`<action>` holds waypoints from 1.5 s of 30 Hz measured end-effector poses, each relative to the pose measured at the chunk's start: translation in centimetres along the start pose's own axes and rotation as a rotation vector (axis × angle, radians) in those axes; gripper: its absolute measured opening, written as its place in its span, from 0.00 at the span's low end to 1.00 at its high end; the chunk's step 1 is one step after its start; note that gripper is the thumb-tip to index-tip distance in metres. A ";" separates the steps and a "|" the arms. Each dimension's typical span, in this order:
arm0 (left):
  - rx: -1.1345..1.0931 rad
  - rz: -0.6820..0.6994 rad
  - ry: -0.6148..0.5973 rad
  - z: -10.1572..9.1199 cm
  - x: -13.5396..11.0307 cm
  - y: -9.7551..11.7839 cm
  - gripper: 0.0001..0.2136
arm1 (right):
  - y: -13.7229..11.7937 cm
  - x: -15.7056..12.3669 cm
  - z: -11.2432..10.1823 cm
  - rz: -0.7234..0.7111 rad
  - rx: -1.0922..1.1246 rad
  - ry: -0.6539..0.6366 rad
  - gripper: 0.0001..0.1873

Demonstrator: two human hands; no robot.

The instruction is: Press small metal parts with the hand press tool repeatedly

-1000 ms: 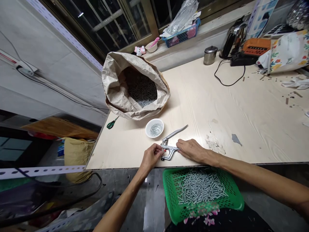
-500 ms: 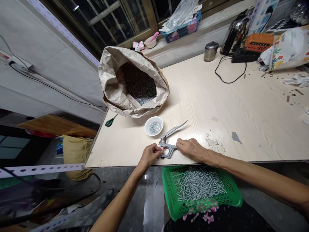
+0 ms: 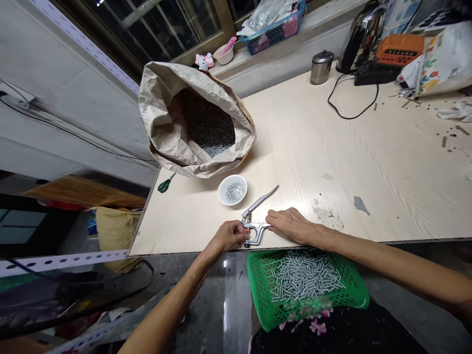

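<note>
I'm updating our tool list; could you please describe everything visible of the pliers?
The pliers, at the near edge of the table, are grey, metallic-looking, with a coil spring and small red part. The far handle stands open, away from the near handle, whose end the right hand grips. The left hand is beside the red part, contact unclear.

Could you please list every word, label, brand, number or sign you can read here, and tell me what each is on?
"20V", on the orange case; the last character is uncertain, and the smaller marks are too blurred to read.
Blue-and-white box: print too blurred to read.
Flowered bag: faint grey mark, too blurred to read.
Grey pliers: no lettering that I can make out.
</note>
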State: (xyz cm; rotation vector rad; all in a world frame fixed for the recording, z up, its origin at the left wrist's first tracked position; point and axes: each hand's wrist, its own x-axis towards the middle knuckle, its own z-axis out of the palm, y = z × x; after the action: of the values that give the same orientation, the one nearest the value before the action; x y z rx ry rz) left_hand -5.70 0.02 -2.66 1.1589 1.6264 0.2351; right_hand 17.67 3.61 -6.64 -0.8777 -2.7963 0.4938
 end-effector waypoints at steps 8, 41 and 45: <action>-0.053 -0.040 0.035 0.6 -0.9 0.0 0.16 | 2.4 0.1 -2.0 -0.034 0.001 0.163 0.45; 0.921 0.735 0.060 3.5 2.1 5.6 0.26 | 1.0 -2.2 -4.2 0.103 -0.014 0.077 0.22; 0.830 0.736 0.078 4.1 2.2 5.1 0.13 | 1.1 -1.9 -2.5 0.101 -0.028 0.088 0.07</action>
State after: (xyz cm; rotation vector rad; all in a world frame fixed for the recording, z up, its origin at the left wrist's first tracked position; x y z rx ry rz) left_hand 0.66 2.70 -2.45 2.3973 1.3082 0.0551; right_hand 20.38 3.99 -4.78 -1.0256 -2.6964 0.4202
